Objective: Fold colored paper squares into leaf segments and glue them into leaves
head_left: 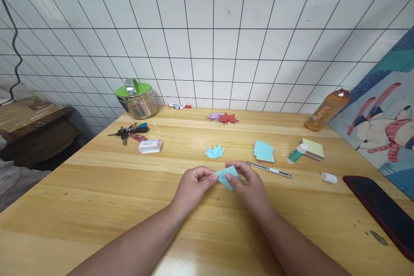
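A small light-blue piece of paper (230, 176) is held up between both hands over the wooden table. My left hand (195, 184) pinches its left corner between thumb and fingers. My right hand (248, 184) grips the other side, thumb on the front face and fingers behind. Just beyond the hands lies a light-blue folded paper leaf (215, 152) with several points. A stack of light-blue paper squares (264, 151) sits to the right, with a reddish edge showing underneath. Between that stack and my right hand rests a slim utility knife (269, 169).
Farther back are red (228, 118) and purple (213, 116) paper leaves. A glue stick (297, 154) leans by a yellow-topped paper stack (313, 149); its cap (328, 177) and a phone (381, 211) lie right. Keys (132, 130), a small box (150, 146) and a lidded pot (137, 101) stand left.
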Demonstrator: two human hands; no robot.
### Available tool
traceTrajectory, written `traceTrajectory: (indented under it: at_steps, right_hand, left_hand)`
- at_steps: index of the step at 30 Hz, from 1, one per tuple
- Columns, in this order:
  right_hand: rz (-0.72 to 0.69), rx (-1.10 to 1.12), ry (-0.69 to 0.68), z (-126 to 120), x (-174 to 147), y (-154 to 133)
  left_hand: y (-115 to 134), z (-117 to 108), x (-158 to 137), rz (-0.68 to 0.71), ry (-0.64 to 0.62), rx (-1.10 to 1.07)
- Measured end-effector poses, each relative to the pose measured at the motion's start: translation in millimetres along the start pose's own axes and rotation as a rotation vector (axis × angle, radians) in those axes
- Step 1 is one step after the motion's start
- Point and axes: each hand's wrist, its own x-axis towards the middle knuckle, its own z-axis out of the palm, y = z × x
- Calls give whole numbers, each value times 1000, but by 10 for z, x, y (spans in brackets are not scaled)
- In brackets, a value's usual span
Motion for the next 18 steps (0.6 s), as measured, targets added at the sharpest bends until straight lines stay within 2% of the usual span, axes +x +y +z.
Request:
traceTrajectory:
  at_steps: [3, 8, 12, 18]
  right_hand:
    - [30, -14, -66, 1, 1, 28]
    - [13, -7, -23, 58, -17, 97]
    - [-76, 0, -22, 55, -9, 105]
    - [-62, 122, -106, 19, 12, 77]
  left_hand:
    - [-6, 12, -16, -47, -53, -66]
    - [-17, 41, -69, -210, -153, -256]
    - [-18, 45, -66, -237, -195, -311]
    - [-32, 21, -38, -288, -216, -413]
